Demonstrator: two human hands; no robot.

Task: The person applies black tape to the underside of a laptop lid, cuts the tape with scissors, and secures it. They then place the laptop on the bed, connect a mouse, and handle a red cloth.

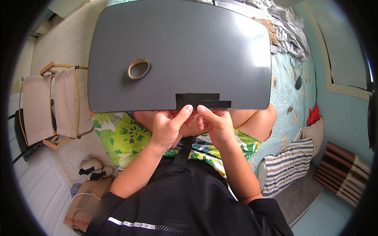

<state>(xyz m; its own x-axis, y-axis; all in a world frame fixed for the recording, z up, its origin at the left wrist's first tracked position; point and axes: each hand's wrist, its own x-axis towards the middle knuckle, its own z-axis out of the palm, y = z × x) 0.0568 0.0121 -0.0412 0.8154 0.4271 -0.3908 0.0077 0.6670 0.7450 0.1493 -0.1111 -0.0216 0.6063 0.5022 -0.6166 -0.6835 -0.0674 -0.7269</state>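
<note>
A dark grey tabletop (179,51) with rounded corners spans the view in front of me. Overlapping strips of black tape (197,97) lie along its near edge, right of the middle. My left hand (167,128) pinches at that edge, its thumb on the tape and its curled fingers below. Close beside it, my right hand (216,125) does the same, the thumbs almost touching. What the fingers grip underneath is partly hidden. A tan tape ring (138,69), seemingly just a core, rests on the tabletop's left half.
Folding chair (39,106) with beige fabric stands at the left, above shoes (94,168) and a cardboard box (87,200). The tabletop sits over a light blue quilt (291,90). Striped cushion (289,167) and brown slatted object (342,169) lie to the right.
</note>
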